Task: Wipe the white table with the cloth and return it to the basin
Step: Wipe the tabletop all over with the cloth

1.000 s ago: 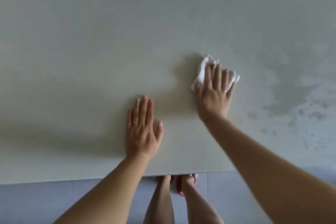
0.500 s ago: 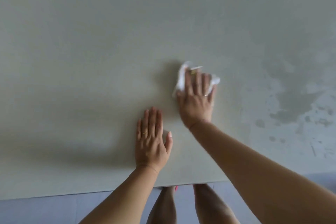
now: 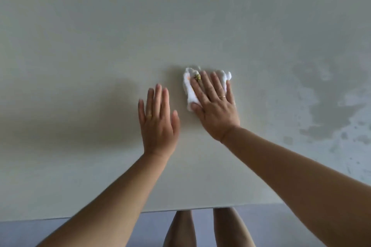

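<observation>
Right hand (image 3: 215, 106): flat, fingers straight and a little spread, pointing about 11 o'clock. Palm and fingers press the cloth (image 3: 189, 88) onto the counter (image 3: 100, 46); no curl, no pinch. Thin ring (image 3: 222, 96) on one finger.

Cloth: small, white, bunched, with a small yellowish mark on top. It shows past the fingertips at 12 o'clock and past the thumb side at 9 o'clock; the rest lies under the hand.

Left hand (image 3: 158, 122): released, flat on the bare counter, fingers together toward 12 o'clock, holding nothing. Reads as a brace.

Change over the last second: right hand and cloth have swept leftward, from well apart from the left hand to just beside it, now at its 1 o'clock. The fingers have turned from 12 toward 11 o'clock. The left hand has kept its place and pose.

Meaning: the wiping stroke is under way, working toward 9 o'clock. Dark damp patches (image 3: 331, 110) lie at 3 o'clock; the counter from 9 to 12 o'clock looks dry and even, probably not yet covered.

Outward: counter's near edge at 6 o'clock, grey floor (image 3: 40, 232) and bare legs (image 3: 180, 228) below it. Basin not in view, so the return step is still open.
</observation>
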### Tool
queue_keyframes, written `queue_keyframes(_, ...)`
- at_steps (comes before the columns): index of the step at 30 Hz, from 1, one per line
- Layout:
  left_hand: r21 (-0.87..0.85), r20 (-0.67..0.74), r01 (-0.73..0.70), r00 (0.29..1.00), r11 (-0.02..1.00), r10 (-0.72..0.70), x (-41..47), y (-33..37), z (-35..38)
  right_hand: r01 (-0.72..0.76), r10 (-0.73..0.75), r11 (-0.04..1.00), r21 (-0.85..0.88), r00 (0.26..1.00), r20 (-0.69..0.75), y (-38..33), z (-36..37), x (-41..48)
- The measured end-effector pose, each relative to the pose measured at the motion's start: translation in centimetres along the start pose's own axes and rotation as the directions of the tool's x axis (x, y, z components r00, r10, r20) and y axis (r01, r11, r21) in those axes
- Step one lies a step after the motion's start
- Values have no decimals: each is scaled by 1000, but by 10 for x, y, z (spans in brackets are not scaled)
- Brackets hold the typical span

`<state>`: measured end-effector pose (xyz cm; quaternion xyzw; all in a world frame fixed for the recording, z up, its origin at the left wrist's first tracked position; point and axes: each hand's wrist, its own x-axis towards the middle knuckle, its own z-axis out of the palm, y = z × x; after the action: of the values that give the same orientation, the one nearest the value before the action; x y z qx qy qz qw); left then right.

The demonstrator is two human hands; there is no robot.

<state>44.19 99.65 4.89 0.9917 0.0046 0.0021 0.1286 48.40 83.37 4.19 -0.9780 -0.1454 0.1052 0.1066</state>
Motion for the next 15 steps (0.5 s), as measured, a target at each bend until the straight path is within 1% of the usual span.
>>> queue_keyframes(1,-8,-12,12,1000,1000,-12,20,2,0,131,-130,990,-47,991,21,18,-5,2)
queue_keyframes(2,-12,-21,13,1000,1000,-13,40,4,1,161,-159,985,-69,987,32,39,-10,9)
queue_keyframes(3,-12,-24,5,1000,1000,-6,59,7,3,85,-84,994,-74,996,12,58,-13,18)
queue_keyframes(4,-11,-18,-3,1000,1000,3,77,10,5,-86,85,995,-41,996,-22,73,-16,28)
queue_keyframes(5,-5,-4,-7,1000,1000,7,92,12,8,-283,284,959,19,957,-56,79,-18,37)
queue_keyframes(6,5,14,-7,1000,1000,7,104,13,12,-438,443,896,77,893,-77,74,-16,45)
queue_keyframes(7,16,34,-4,999,1000,4,113,13,16,-526,537,842,116,838,-96,59,-14,50)
queue_keyframes(8,26,54,4,999,1000,-5,118,13,20,-537,549,834,126,829,-102,42,-11,51)
queue_keyframes(9,37,69,15,997,999,-18,121,13,24,-462,473,879,117,875,-103,24,-7,49)
queue_keyframes(10,44,75,25,997,999,-28,122,12,25,-319,327,943,93,941,-89,11,-5,44)
queue_keyframes(11,46,72,26,997,999,-30,122,12,26,-143,146,989,49,987,-70,9,-4,39)
queue_keyframes(12,46,64,20,998,999,-23,121,12,26,30,-30,1000,-1,999,-45,19,-8,39)
queue_keyframes(13,47,56,11,998,999,-14,121,12,26,152,-153,987,-50,988,-26,35,-13,45)
queue_keyframes(14,52,53,8,999,999,-11,120,13,25,196,-198,977,-88,980,-12,54,-18,53)
queue_keyframes(15,58,56,13,998,998,-16,120,13,25,155,-158,983,-103,987,-21,73,-23,64)
